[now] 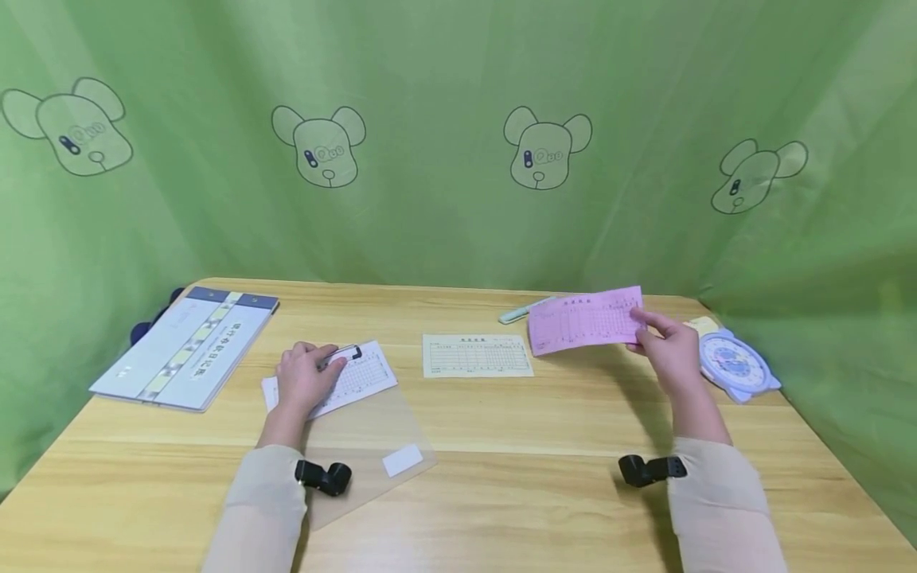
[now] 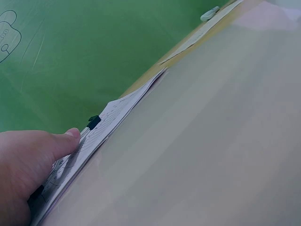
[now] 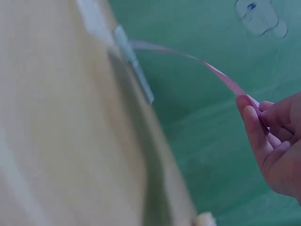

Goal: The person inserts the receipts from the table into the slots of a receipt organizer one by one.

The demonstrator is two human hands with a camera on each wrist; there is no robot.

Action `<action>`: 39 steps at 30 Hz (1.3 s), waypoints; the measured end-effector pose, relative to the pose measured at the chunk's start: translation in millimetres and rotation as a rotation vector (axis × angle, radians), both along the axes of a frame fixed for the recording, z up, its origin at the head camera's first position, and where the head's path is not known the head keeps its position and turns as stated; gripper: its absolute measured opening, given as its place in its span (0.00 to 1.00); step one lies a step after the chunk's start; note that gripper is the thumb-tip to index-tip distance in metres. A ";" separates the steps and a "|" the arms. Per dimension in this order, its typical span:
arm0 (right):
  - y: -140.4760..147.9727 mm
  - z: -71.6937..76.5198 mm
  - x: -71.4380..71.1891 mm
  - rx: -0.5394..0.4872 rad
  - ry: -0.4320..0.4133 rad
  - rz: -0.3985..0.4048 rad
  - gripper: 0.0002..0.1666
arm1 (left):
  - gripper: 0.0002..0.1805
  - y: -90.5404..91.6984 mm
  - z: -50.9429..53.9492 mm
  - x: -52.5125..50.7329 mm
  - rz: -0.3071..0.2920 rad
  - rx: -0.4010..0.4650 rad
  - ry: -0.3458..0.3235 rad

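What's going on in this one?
A person's right hand holds a pink printed paper form by one end, that end raised above the light wooden table. Their left hand rests on white printed paper forms with a black-and-silver clip, which lie partly over a translucent plastic folder. A pale printed paper slip lies flat between the hands.
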State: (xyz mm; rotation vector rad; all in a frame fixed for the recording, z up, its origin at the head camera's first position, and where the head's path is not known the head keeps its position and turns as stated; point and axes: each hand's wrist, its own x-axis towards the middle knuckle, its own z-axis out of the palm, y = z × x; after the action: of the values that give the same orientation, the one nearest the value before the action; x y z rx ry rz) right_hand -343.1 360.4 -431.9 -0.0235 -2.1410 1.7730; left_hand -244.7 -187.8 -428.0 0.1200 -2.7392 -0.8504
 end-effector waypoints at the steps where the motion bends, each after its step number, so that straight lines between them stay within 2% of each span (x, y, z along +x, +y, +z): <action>1: -9.6 11.1 13.4 0.030 -0.031 -0.012 0.21 | 0.22 0.1 0.0 -0.2 0.001 0.000 0.000; 4: -34.0 41.4 51.5 0.091 -0.144 -0.008 0.24 | 0.22 0.2 0.2 -0.4 0.004 0.001 0.000; 7: -48.9 64.3 79.2 0.135 -0.262 0.016 0.26 | 0.22 0.2 0.4 -0.4 0.006 0.001 -0.003; 10: -38.9 54.6 77.4 0.120 -0.346 0.035 0.28 | 0.22 0.4 0.4 -0.2 0.007 0.004 -0.008; 15: -29.3 44.6 76.6 0.002 -0.412 0.046 0.30 | 0.22 0.1 -0.7 0.1 0.004 0.006 -0.005; 17: -26.8 42.3 76.8 0.004 -0.419 0.041 0.31 | 0.22 -0.2 -1.2 0.2 0.002 0.005 -0.004; 22: -24.1 39.1 77.6 0.082 -0.424 0.012 0.31 | 0.22 -0.3 -1.1 0.0 -0.001 0.003 0.001; 25: -24.5 39.5 78.6 0.064 -0.430 0.003 0.31 | 0.22 -0.1 -0.5 0.2 -0.003 0.003 0.002; 28: -25.1 41.5 80.3 -0.030 -0.429 0.015 0.30 | 0.22 0.2 -0.4 0.2 -0.004 0.003 -0.002; 34: -27.7 48.4 84.8 -0.294 -0.358 0.089 0.28 | 0.23 0.3 -0.8 -0.5 -0.004 0.008 -0.007; 39: -39.6 56.0 84.3 -0.385 -0.287 0.183 0.25 | 0.22 -0.6 -1.2 -0.8 0.001 0.009 0.002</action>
State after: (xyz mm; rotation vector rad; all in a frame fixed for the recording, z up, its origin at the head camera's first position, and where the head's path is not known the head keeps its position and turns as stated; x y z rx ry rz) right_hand -258.8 320.8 -375.9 -0.1960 -1.9986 2.3950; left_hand -245.6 -188.4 -429.2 0.1219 -2.7331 -0.8621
